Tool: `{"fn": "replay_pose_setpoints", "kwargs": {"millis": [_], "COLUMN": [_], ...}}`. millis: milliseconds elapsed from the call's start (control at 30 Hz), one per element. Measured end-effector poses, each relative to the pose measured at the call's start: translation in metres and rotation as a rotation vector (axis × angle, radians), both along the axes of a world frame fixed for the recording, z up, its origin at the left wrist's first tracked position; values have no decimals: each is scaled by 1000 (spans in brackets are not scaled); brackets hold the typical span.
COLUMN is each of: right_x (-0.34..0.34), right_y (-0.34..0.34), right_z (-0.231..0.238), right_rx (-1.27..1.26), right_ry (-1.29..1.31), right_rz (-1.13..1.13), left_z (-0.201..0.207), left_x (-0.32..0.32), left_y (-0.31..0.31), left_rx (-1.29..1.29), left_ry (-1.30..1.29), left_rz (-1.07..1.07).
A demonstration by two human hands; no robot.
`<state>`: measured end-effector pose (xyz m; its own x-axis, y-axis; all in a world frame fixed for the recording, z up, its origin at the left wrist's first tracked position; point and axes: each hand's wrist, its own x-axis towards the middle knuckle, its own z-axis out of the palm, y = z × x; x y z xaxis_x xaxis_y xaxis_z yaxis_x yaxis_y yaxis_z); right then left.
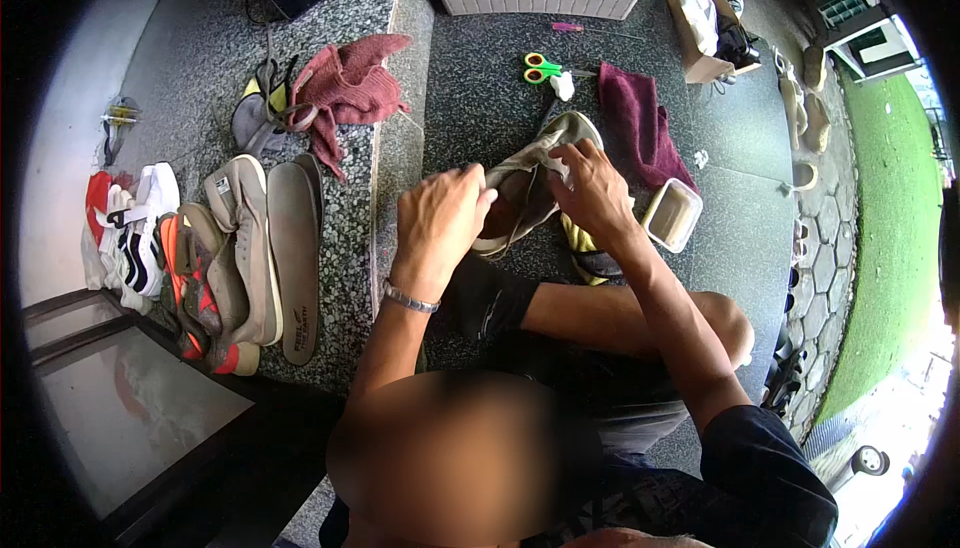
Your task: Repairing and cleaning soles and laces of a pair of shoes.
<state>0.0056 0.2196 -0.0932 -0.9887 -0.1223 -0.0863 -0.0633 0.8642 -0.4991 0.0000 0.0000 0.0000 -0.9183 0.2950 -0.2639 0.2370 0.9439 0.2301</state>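
Shoe (518, 195) lies mid-frame. Right hand (592, 188), fingers bent, pinches it at the opening; left hand (443, 216) curls nearly closed at its left side, any hold impossible to tell. Scissors (551, 69) lie upper centre.

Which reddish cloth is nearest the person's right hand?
The dark maroon oblong cloth, lying just beyond the right hand; the lighter, crumpled dusty-red cloth lies farther off, over to the left.
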Motion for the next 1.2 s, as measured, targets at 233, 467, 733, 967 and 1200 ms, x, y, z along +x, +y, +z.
{"fn": "replay_pose_setpoints", "kwargs": {"millis": [233, 467, 733, 967, 1200], "right_x": [-27, -38, -43, -49, -50], "right_y": [-11, -24, 0, 21, 28], "right_z": [-3, -11, -17, -16, -15], "right_rx": [-100, 90, -164, -244, -319], "right_ry": [93, 43, 26, 17, -30], "right_rz": [-29, -63, 34, 195, 231], "left_z": [-77, -88, -92, -80, -87], "left_x": [-47, -62, -95, -108, -106], "left_y": [16, 32, 28, 35, 34], "left_rx": [307, 311, 446, 454, 497], "left_ry": [207, 100, -52, -348, -201], "left_rz": [-237, -230, -284, -249, -409]}}
